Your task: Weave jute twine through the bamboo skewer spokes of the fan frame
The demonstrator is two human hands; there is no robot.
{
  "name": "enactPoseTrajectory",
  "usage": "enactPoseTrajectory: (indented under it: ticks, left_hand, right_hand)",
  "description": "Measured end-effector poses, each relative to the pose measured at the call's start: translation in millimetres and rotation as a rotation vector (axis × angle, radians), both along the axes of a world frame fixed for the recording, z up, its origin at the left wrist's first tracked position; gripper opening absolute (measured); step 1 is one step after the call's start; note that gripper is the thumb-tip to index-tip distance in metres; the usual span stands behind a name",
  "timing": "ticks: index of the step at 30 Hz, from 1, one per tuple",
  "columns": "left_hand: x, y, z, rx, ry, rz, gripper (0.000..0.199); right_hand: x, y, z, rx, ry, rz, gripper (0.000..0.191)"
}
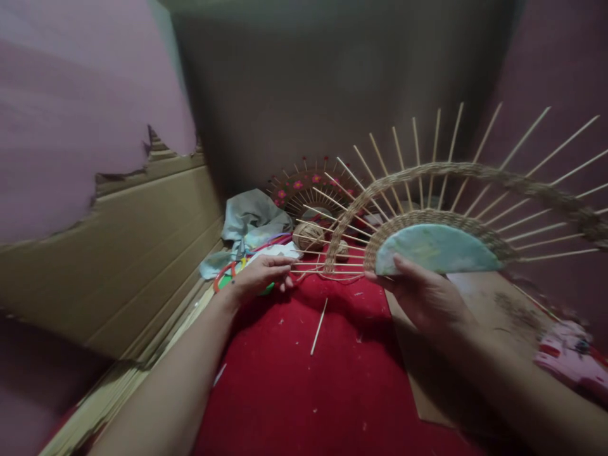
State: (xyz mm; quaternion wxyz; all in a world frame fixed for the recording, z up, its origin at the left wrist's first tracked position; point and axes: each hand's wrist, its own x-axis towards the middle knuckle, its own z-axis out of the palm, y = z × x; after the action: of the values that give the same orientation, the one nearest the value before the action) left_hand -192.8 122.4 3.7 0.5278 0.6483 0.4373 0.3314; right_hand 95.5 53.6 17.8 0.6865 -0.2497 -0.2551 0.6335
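A half-round fan frame (432, 218) fills the right side, its thin wooden sticks spreading out from a pale blue-green half disc (437, 248). Braided twine forms one band close round the disc and a wider arch (441, 168) across the sticks. My right hand (430, 297) grips the disc at its lower left, thumb on the face. At the left stick ends, the fingers of my left hand (268, 273) are pinched together on a thin strand of twine (311, 275). The strand leads to the near end of the arch; its hold between the fingertips is partly hidden.
A ball of twine (310, 235) and a crumpled grey-blue cloth (256, 218) lie behind my left hand. Further back stands a flower-decorated fan (304, 185). A loose stick (319, 326) rests on red cloth (294, 380). Torn cardboard (142, 253) lines the left; a brown board (427, 386) lies right.
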Motion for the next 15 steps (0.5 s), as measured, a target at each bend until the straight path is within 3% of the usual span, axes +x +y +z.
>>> enactPoseTrajectory:
  ticks: [6,10,15]
  left_hand:
    - [-3.1,-1.6,4.2,0.081,-0.088,0.051,0.027]
    - [-2.7,-1.7,4.6,0.02,-0.112,0.076,0.016]
    - [13.4,-11.5,8.4,0.063,0.067,-0.093,0.017]
  right_hand:
    - [3.6,-0.2,2.3,-0.065,0.064,0.024,0.005]
    - [3.3,-3.6,5.8,-0.125,0.12,0.042,0.008]
    - [-2.3,-8.5,5.3,-0.148,0.165,0.086,0.01]
